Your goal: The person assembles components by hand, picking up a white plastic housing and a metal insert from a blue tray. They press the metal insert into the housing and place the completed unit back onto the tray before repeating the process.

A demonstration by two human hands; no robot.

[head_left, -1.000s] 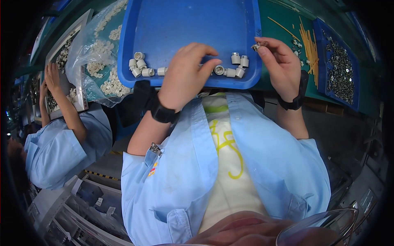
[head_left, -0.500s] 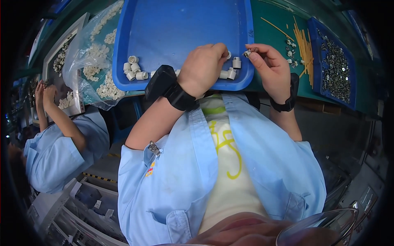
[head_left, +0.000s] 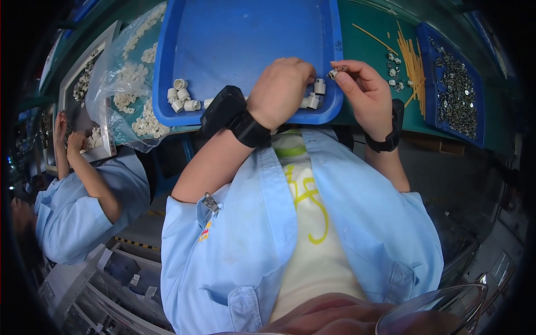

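Observation:
Over the near side of a blue tray (head_left: pixel 245 33) is my left hand (head_left: pixel 282 92), its fingers curled down and together. Whatever its fingertips hold is hidden behind the hand. White cylindrical caps (head_left: pixel 319 86) stand and lie in the tray close beside those fingers. At the tray's right edge, my right hand (head_left: pixel 368 95) pinches a small white-and-metal part (head_left: pixel 333 73) between thumb and fingers. Another group of white caps (head_left: pixel 180 94) sits in the tray's near left corner.
On the right, a blue bin (head_left: pixel 458 89) holds many small metal parts, with thin wooden sticks (head_left: pixel 414 67) and loose small parts (head_left: pixel 394 72) beside it. Left of the tray lies a clear plastic bag (head_left: pixel 114 84) with white pieces. A co-worker's hands (head_left: pixel 72 134) are at a framed tray farther left.
My left fingers have lowered slightly, and the white cap visible at their tips is now out of sight. My right hand has shifted a little left. The co-worker's hands have moved.

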